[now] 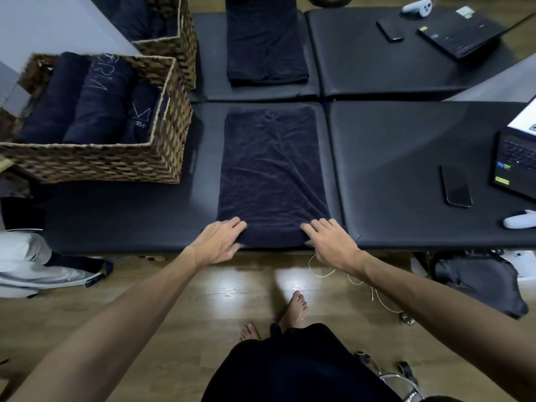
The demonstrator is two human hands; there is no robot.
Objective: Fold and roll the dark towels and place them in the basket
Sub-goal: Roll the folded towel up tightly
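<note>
**Ana:** Progress first: how far along did the job look?

**Ben:** Partway, I'd say. The wicker basket (95, 158), off beyond the left fingertips, already held at least three rolled towels (95, 108) lying side by side. The folded towel (272, 175) on the black padded table (406, 158) was a neat narrow strip, so I judged its folding done. Rolling had barely begun, if at all: the near end looked slightly bunched under the fingers. Another folded towel (265, 44) lay well beyond the fingertips, near a second basket (174, 33), and I couldn't tell whose job that one was.

**Ana:** And the hands?

**Ben:** The left hand (220, 242) sat on the strip's near left corner, the right hand (330, 242) on the near right corner. Both had their fingers slightly spread and lying over the cloth, tips pointing away from the person. They pressed it down rather than pinching it. The thumbs were partly hidden at the hem.

**Ana:** Which way did the towel run?

**Ben:** Its long axis went straight away from the fingertips, toward the far side of the table. The short near edge lay across, between the two hands, at the table's front edge. A roll would likely travel forward along that axis.

**Ana:** Anything beside it?

**Ben:** A phone (456, 185) and an open laptop (519, 158), well right of the right fingers.
</note>
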